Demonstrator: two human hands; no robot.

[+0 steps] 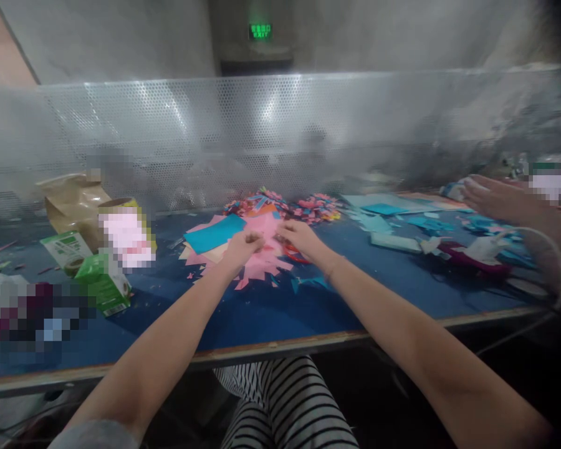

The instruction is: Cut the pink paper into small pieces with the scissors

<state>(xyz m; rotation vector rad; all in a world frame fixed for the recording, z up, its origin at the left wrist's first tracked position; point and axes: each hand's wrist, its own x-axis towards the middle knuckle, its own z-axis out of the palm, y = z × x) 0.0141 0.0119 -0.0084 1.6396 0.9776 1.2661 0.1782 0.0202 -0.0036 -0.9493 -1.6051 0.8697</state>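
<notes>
Fingers curled, the left hand point(247, 244) and right hand point(301, 238) are at the pink paper point(260, 272), any pinch too blurred to call, with scraps point(256, 203) seemingly already cut heaped just behind it and a blue sheet point(214, 234), apparently uncut, at its left!

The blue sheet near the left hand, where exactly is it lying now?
In the head view, the blue sheet lies left of centre on top of the pink sheets, just to the left of the left hand.
</notes>
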